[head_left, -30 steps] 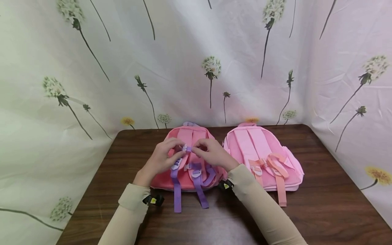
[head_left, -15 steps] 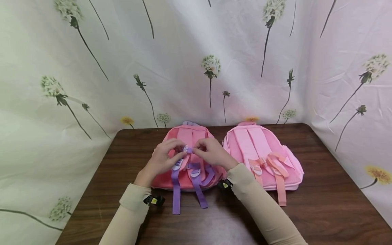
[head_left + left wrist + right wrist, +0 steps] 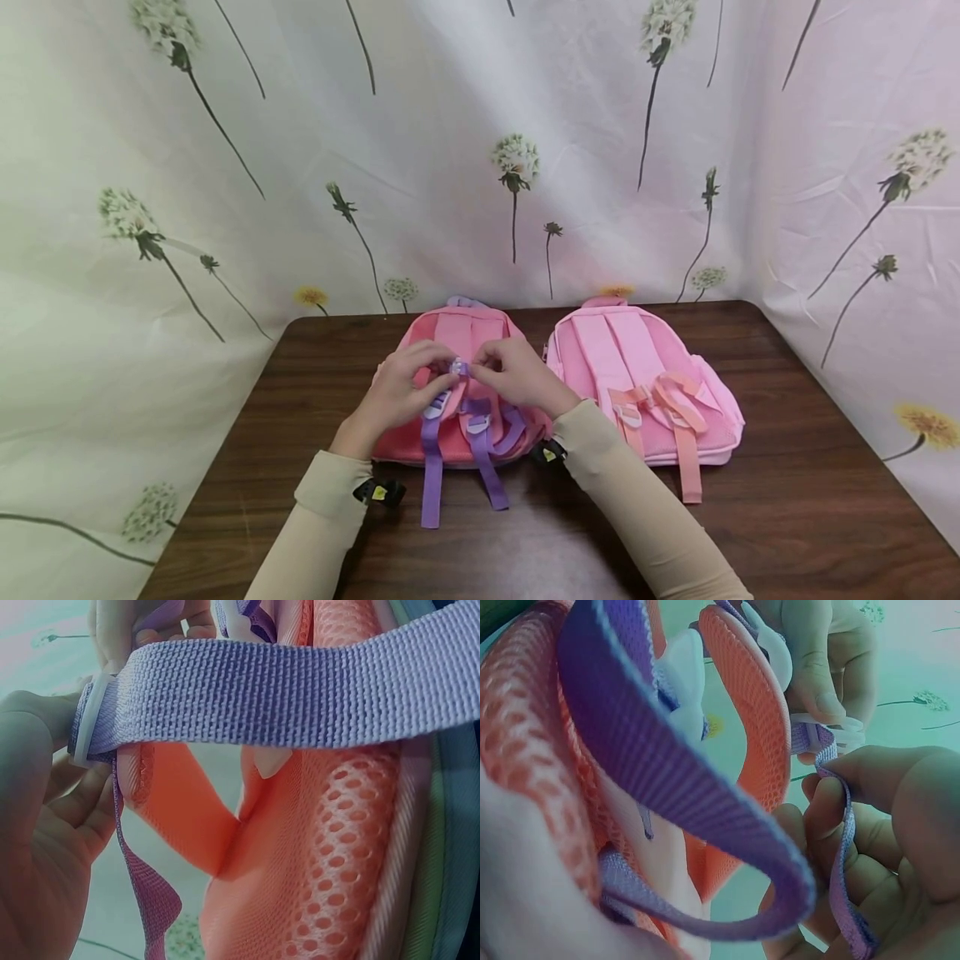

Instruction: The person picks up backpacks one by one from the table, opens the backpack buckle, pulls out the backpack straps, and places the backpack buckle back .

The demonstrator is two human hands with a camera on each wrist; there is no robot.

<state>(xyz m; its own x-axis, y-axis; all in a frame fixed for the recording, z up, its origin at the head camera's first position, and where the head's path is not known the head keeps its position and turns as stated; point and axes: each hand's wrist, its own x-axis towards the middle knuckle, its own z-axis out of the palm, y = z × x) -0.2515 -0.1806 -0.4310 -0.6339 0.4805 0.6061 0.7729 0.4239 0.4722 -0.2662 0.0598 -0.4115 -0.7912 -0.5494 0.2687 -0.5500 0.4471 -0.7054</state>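
Note:
Both hands work over the coral backpack (image 3: 457,452), which lies with its straps up on the left of the pair. My left hand (image 3: 401,385) pinches a small pale plastic buckle (image 3: 457,367) between thumb and fingers. Close to its right, my right hand (image 3: 521,379) pinches a thin purple strap (image 3: 845,855) beside the buckle. In the right wrist view the strap runs from the buckle down through the right fingers. Another length of purple webbing (image 3: 247,694) crosses the left wrist view. A white strap adjuster (image 3: 91,720) on it sits near the left thumb.
A light pink backpack (image 3: 577,350) with peach straps (image 3: 687,458) lies just to the right. Both bags rest on a dark wooden table (image 3: 277,467). A flower-printed cloth (image 3: 442,150) hangs behind and at the sides.
The buckle and left fingertips have shifted slightly right, towards the right fingertips. Less purple strap shows between them. Both hands keep their pinch.

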